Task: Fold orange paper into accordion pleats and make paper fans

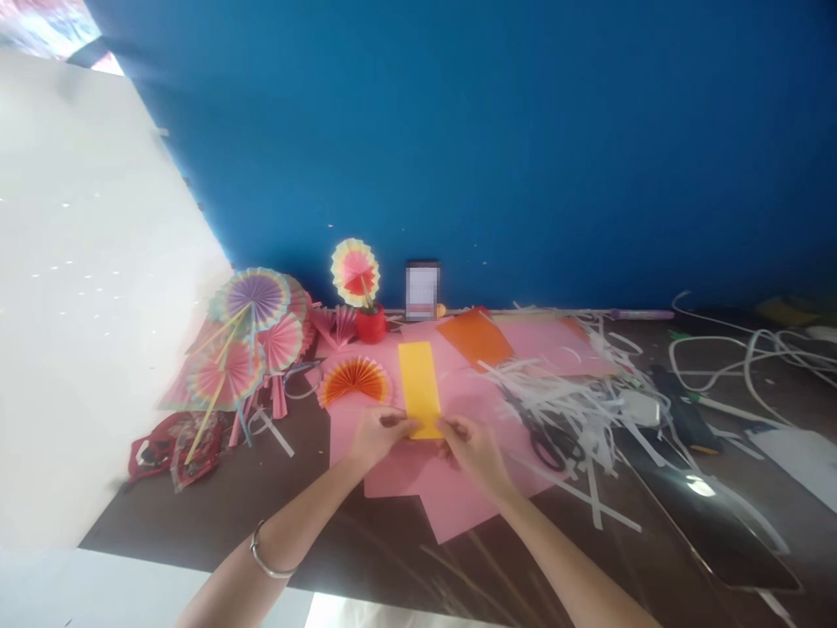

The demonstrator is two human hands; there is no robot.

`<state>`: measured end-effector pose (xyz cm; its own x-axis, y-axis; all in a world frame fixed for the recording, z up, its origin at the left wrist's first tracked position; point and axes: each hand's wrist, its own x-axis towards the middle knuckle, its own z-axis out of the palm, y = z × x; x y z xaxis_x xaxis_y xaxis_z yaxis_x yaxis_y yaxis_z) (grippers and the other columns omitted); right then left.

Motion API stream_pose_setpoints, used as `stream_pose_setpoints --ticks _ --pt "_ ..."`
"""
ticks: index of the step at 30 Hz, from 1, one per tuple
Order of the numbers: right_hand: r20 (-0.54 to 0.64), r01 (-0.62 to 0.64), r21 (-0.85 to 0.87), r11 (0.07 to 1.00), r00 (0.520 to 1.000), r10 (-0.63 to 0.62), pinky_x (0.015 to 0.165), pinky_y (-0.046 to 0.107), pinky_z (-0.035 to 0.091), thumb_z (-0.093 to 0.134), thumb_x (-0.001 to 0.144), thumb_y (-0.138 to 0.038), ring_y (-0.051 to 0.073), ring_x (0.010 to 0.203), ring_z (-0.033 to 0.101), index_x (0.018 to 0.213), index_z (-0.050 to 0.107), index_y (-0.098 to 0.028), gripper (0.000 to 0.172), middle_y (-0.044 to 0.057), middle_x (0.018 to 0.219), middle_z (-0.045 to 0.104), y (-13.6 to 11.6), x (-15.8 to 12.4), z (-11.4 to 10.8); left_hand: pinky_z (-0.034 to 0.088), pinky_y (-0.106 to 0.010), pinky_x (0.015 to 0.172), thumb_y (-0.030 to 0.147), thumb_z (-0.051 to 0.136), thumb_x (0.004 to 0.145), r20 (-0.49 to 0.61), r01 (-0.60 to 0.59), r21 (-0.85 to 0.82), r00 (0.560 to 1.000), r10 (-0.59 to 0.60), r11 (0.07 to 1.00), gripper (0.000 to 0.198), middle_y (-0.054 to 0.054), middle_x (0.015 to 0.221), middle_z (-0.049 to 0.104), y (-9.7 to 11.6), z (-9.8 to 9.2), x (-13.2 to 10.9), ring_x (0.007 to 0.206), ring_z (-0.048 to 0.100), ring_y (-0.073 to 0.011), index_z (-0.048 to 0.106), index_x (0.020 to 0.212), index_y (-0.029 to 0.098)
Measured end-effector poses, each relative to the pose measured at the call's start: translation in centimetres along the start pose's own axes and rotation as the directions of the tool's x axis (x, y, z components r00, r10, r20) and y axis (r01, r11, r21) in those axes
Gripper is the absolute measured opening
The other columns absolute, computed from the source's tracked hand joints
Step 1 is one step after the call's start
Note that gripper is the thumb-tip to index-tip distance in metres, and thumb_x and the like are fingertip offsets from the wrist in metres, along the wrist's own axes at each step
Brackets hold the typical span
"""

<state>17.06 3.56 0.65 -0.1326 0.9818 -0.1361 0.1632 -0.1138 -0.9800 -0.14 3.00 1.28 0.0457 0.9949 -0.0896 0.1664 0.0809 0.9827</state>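
Observation:
A strip of yellow paper (pixel 420 384) stretches away from me over pink paper sheets (pixel 451 506). My left hand (pixel 384 433) pinches its near left corner between thumb and fingers. At the near right corner, my right hand (pixel 472 445) grips the same strip, some of its fingers tucked beneath. Just left of the strip lies a pleated orange paper fan (pixel 355 382). An orange paper sheet (pixel 476 337) rests beyond it to the right. Scissors (pixel 547 447) lie to the right of my right hand, partly covered by white paper scraps (pixel 555 392).
Finished paper fans (pixel 252 301) are heaped at the left beside a red bag (pixel 157 447). A red pot (pixel 371 324) holding a round fan and a propped phone (pixel 422 290) stand near the blue wall (pixel 490 157). At right are a large phone (pixel 719 515) and white cables (pixel 745 349).

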Motion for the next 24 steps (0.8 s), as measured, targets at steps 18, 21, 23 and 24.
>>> stream_pose_setpoints --ticks 18,21,23,24 --pt "-0.153 0.167 -0.105 0.980 0.971 -0.181 0.047 0.023 0.034 0.054 0.073 -0.058 0.012 0.050 0.042 0.052 0.044 -0.020 0.045 -0.002 0.050 0.044 -0.9 0.1 -0.8 0.051 -0.028 0.059 0.035 0.070 0.065 0.227 0.038 0.031 0.973 -0.044 0.999 0.022 -0.008 0.076 0.072 0.4 0.0 -0.6 0.065 0.065 -0.0190 0.073 0.074 0.015" --pt "-0.149 0.190 -0.063 0.980 0.969 -0.197 0.048 0.023 0.037 0.055 0.074 -0.056 0.012 0.053 0.045 0.057 0.049 -0.018 0.042 -0.001 0.054 0.048 -0.9 0.2 -1.0 0.052 -0.028 0.060 0.034 0.071 0.064 0.269 0.037 0.028 0.962 -0.043 0.999 0.022 -0.008 0.076 0.072 0.5 -0.1 -0.6 0.065 0.065 -0.0192 0.073 0.075 0.015" --pt "-0.185 0.210 -0.049 0.977 0.959 -0.215 0.048 0.024 0.038 0.055 0.074 -0.055 0.012 0.052 0.045 0.056 0.049 -0.018 0.042 -0.001 0.054 0.047 -0.8 0.3 -1.3 0.053 -0.028 0.060 0.033 0.071 0.063 0.294 0.028 0.028 0.955 -0.035 0.999 0.022 -0.008 0.076 0.072 0.6 -0.1 -0.7 0.064 0.066 -0.0191 0.073 0.076 0.015" --pt "-0.208 0.221 -0.044 0.974 0.952 -0.225 0.049 0.024 0.038 0.056 0.074 -0.055 0.012 0.052 0.045 0.054 0.047 -0.018 0.042 -0.002 0.053 0.046 -0.8 0.3 -1.4 0.053 -0.028 0.060 0.033 0.071 0.063 0.301 0.026 0.029 0.953 -0.034 0.999 0.022 -0.008 0.077 0.072 0.6 -0.1 -0.7 0.063 0.066 -0.0190 0.073 0.077 0.015"
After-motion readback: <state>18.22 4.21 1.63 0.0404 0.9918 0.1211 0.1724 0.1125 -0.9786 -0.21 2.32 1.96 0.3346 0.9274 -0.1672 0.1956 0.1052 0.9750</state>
